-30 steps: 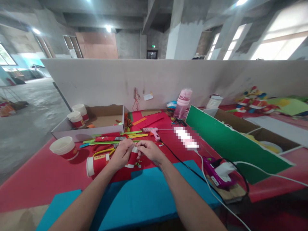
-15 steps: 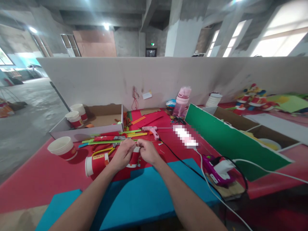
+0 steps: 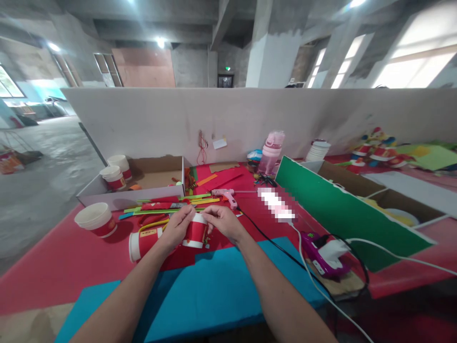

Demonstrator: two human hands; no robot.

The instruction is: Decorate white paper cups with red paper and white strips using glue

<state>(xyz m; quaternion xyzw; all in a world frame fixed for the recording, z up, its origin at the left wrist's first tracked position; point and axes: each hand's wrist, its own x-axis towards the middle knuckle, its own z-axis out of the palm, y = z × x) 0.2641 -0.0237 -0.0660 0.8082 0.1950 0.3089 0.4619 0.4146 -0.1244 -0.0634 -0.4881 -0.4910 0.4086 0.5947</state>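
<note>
A small red and white paper cup point(image 3: 196, 231) stands between my hands, with small bits of coloured trim low on its right side. My left hand point(image 3: 179, 225) is closed on the cup's left side, fingertips near the white band at its top. Closed in a pinch, my right hand point(image 3: 224, 222) touches the top right of the cup; some of its fingers are hidden behind it. Another red paper cup point(image 3: 145, 242) lies on its side by my left wrist. Beyond my hands, a pink glue gun point(image 3: 224, 196) rests on the red table cover.
Pliers with yellow handles point(image 3: 154, 226) and several paper strips point(image 3: 200, 200) lie beyond my left hand. Stacked cups point(image 3: 95, 220) stand at left, near a cardboard box point(image 3: 132, 196). A purple power socket point(image 3: 326, 257) with cables and a green-sided box point(image 3: 342, 209) occupy the right.
My hands have moved slightly apart. More of the red cup's front now shows between them, and it appears turned more upright. The view has shifted slightly.
</note>
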